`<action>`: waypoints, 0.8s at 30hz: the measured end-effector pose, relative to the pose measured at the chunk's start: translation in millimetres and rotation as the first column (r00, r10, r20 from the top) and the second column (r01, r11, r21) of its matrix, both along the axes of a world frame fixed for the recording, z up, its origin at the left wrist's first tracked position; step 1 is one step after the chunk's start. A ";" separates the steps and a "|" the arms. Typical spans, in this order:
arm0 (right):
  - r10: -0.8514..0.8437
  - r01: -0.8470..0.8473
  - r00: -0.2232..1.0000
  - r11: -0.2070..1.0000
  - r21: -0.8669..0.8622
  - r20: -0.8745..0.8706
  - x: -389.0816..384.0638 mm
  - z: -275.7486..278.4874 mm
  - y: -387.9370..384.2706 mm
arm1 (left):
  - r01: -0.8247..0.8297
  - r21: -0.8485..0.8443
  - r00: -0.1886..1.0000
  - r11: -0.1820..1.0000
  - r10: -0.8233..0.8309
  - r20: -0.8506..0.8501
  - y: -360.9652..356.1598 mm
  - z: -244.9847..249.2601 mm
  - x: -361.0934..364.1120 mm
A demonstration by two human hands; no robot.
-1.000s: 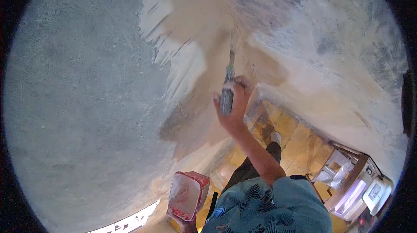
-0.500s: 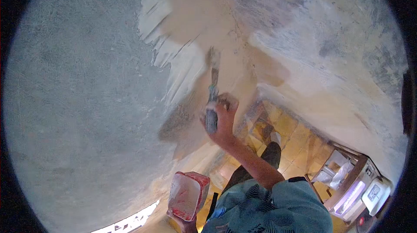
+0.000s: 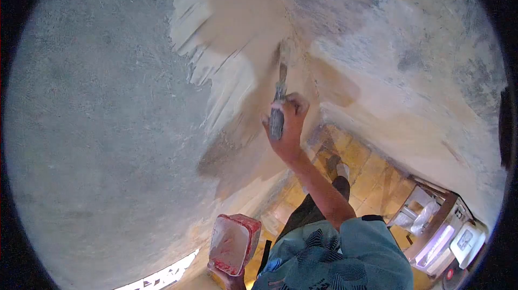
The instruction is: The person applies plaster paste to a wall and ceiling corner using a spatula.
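My right hand point(image 3: 287, 120) is closed around the grey handle of a putty knife point(image 3: 279, 93). Its blade lies against the left wall point(image 3: 237, 41), close to the corner where two walls meet. Pale filler covers that part in streaks, with grey surface to its left. Low in the view, my left hand point(image 3: 229, 278) grips a square plastic tub point(image 3: 233, 244) from below. The tub is smeared red and white, and its mouth is tilted towards me. Most of the left hand's fingers are hidden behind it.
The right wall point(image 3: 399, 68) is patchy white and grey. Yellowish floor tiles point(image 3: 367, 168) show below the corner. At lower right stands a wooden shelf unit point(image 3: 431, 225) with clear plastic inside, beside a white device point(image 3: 467, 244). A bright opening point(image 3: 162, 276) lies at lower left.
My right hand and the putty knife have moved up and to the right across the wall, nearer the corner. My left hand and the tub have stayed almost in place.
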State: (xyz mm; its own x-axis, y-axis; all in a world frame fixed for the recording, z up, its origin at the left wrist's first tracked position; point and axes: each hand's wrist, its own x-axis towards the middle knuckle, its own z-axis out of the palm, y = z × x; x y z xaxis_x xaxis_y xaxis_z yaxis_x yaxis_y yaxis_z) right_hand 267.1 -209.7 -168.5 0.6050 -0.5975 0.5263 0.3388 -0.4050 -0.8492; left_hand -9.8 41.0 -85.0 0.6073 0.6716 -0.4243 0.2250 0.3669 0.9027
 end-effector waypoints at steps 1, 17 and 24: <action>0.026 -0.027 0.999 0.999 -0.039 -0.032 -10.1 -2.2 6.1 | 0.007 0.002 1.000 1.000 -0.007 -0.004 -5.5 4.3 4.0; -0.017 0.018 1.000 0.999 -0.043 0.012 -0.8 3.7 5.1 | 0.254 0.033 0.966 0.967 -0.252 -0.048 61.8 -49.7 -38.8; 0.077 -0.075 0.996 0.996 -0.045 0.038 -40.9 4.1 21.7 | 0.329 0.136 0.944 0.934 -0.321 -0.077 31.6 -26.4 -20.0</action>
State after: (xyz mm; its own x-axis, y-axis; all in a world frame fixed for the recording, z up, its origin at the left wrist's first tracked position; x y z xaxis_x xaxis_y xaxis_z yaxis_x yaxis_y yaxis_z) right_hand 226.2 -188.0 -164.4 0.6261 -0.5264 0.5753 0.4029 -0.4133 -0.8166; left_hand -29.8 72.7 -111.4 0.7822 0.4979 -0.3746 0.3588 0.1315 0.9241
